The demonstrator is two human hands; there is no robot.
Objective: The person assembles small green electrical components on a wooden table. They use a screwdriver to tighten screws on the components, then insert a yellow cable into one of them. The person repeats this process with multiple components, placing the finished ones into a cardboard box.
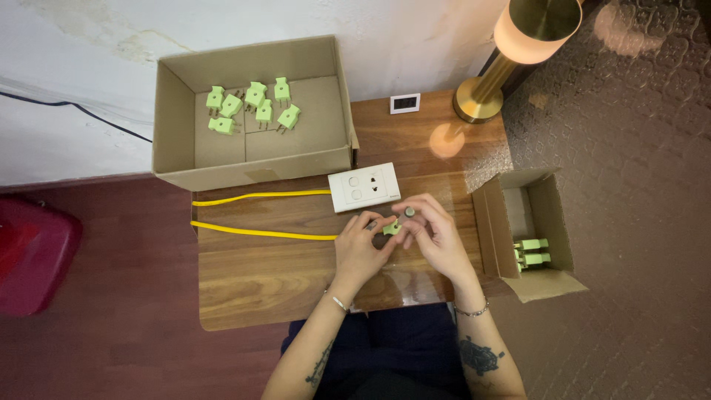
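Observation:
Both hands meet over the middle of a small wooden table. My left hand and my right hand pinch a small light-green plug between their fingertips. My right hand also holds a short tool with a dark round end above the plug. Just beyond the hands lies a white socket plate. A yellow cable runs from the left table edge to my left hand, and a second yellow strand reaches the socket plate.
A large open cardboard box at the back left holds several green plugs. A smaller open box at the right holds a few more green plugs. A brass lamp and a small white display stand at the back.

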